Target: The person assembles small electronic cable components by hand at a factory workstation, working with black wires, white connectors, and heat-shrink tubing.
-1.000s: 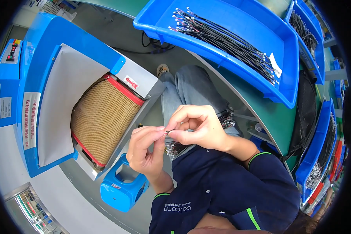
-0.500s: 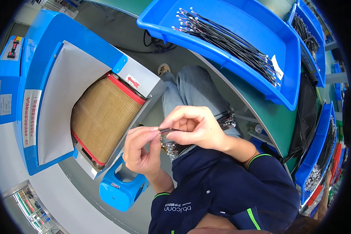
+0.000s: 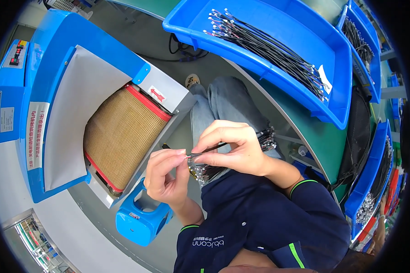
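Left grip (image 3: 166, 176), right grip (image 3: 239, 150) — both pinching one black cable (image 3: 215, 147).

Decent gap between conveyor (image 3: 125, 136) and green table (image 3: 323, 141), tho the legs (image 3: 228, 100) and 1 cable bundle (image 3: 209, 173) crowd it.

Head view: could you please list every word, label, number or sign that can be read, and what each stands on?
Red arrow pointing upper left: white rectangular label on the blue-and-grey machine.
Red characters, left unquoted: tall white sticker, same machine.
White lettering, left unquoted: navy fabric shirt.
Too small to read: labels on the blue rectangular control box and blue plastic stool.
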A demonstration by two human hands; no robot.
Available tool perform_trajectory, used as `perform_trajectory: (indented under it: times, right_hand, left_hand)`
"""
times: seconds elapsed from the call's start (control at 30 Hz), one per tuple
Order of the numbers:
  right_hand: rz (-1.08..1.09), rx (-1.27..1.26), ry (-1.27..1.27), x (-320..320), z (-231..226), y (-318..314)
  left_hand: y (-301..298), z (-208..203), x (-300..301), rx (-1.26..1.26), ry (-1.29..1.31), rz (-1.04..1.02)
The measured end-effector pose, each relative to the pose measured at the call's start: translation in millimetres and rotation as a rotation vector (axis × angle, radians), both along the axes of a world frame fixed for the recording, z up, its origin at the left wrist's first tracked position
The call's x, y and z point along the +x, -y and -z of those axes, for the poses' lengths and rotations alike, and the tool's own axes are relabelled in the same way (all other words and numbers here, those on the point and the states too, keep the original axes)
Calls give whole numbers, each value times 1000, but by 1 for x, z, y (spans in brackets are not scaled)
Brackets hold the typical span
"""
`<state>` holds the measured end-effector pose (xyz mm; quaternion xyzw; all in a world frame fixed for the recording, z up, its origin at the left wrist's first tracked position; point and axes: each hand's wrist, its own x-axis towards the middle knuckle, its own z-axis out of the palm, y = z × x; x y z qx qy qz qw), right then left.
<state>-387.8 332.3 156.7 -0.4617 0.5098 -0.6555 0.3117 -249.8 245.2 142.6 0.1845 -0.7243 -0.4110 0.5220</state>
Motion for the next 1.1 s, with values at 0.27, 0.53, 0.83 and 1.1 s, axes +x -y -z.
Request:
perform_trajectory:
  times: [0.27, 0.53, 0.83, 1.1]
  right_hand:
    - [-15, -14, 28, 1, 5, -2]
    - [14, 13, -71, 0, 10, -4]
    - [-42, 35, -8, -3, 23, -4]
    - [-139, 119, 181, -5, 24, -8]
  left_hand:
    - [-2, -1, 1, -24, 45, 15]
    - [4, -4, 5, 37, 168, 67]
    - [7, 7, 9, 37, 189, 175]
    - [2, 9, 5, -65, 142, 183]
